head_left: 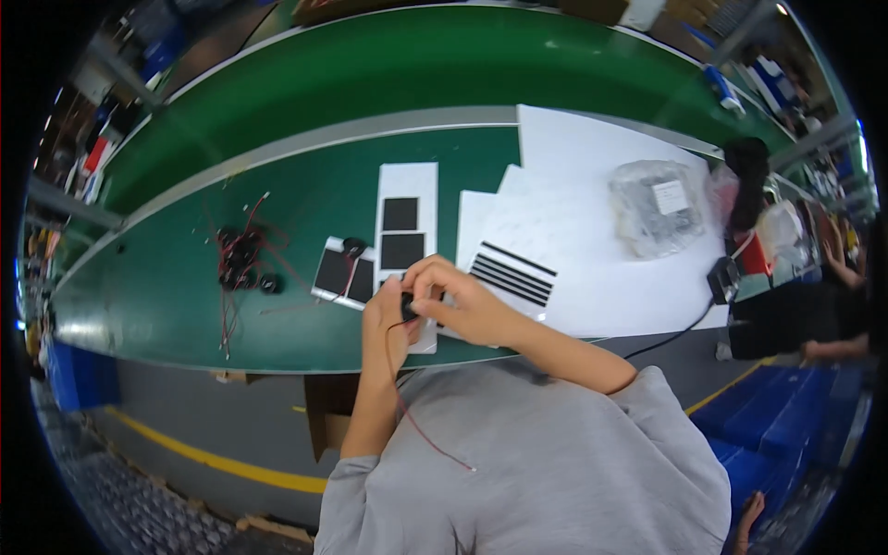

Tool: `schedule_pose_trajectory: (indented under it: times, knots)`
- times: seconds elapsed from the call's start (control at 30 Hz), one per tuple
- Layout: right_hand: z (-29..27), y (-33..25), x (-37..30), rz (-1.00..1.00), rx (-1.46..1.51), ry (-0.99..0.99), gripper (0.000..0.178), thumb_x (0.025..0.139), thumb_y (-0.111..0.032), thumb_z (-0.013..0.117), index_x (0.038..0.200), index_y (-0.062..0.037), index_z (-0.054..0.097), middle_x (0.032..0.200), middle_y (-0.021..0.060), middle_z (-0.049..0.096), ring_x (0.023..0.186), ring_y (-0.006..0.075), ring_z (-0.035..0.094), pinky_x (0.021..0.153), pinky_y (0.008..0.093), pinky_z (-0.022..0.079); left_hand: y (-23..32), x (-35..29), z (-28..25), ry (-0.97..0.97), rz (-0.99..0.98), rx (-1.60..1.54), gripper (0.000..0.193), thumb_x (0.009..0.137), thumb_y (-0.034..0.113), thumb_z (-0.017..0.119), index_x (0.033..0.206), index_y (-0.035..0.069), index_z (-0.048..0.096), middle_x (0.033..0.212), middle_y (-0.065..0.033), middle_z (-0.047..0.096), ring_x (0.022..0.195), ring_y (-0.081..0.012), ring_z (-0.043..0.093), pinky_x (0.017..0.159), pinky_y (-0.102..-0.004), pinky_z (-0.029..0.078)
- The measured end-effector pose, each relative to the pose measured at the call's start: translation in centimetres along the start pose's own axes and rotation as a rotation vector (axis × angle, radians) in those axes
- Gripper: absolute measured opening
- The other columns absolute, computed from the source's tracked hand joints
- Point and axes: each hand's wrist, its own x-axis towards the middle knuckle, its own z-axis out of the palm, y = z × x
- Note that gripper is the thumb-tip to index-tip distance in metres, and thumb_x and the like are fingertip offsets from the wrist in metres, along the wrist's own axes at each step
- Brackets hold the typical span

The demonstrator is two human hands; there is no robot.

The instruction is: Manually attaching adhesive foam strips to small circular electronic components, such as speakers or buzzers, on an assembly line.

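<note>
Head view shows your left hand [387, 322] and right hand [455, 301], each grip closed on one small black part [408, 305] (red wire [416, 421] trailing) over the green desk [185, 287].

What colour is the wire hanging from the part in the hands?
Red wire, clearest in the head view.

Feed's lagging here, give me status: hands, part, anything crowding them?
Left hand and right hand both pinch small black part, red wire dangling. Pad sheets just beyond, not blocking.
</note>
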Motion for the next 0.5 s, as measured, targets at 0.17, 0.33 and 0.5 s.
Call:
schedule_pose_trajectory:
  times: [0.17, 0.33, 0.5]
  knots:
    - [0.0, -0.1, -0.2, 0.057, 0.016, 0.046, 0.006, 0.081, -0.008, 0.051, 0.082, -0.0068, 0.045, 0.1, 0.0064, 0.043, 0.083, 0.0128, 0.044, 0.073, 0.025, 0.037, 0.6, 0.6, 0.3, -0.023, 0.014, 0.114, 0.045, 0.091, 0.039, 0.029, 0.071, 0.003, 0.048, 0.046, 0.0043, 0.033, 0.035, -0.0025, 0.026, 0.033, -0.0187, 0.014]
    - [-0.5, -0.3, -0.2, 0.079, 0.02, 0.081, 0.005, 0.083, -0.008, 0.049, 0.082, -0.0062, 0.045, 0.099, 0.0067, 0.044, 0.086, 0.0123, 0.045, 0.076, 0.0257, 0.037, 1.2, 1.0, 0.7, -0.08, -0.032, 0.082, 0.043, 0.09, 0.04, 0.033, 0.068, 0.006, 0.047, 0.048, 0.0031, 0.035, 0.037, -0.003, 0.028, 0.033, -0.0192, 0.017]
    - [-1.1, 0.1, -0.1, 0.089, 0.042, 0.005, 0.006, 0.082, -0.004, 0.049, 0.082, -0.0062, 0.044, 0.098, 0.0056, 0.042, 0.09, 0.0124, 0.043, 0.079, 0.026, 0.037, 1.0, 1.0, 0.5, -0.064, -0.023, 0.203, 0.045, 0.089, 0.042, 0.034, 0.073, 0.003, 0.051, 0.052, 0.0023, 0.04, 0.041, -0.0036, 0.033, 0.037, -0.0181, 0.024]
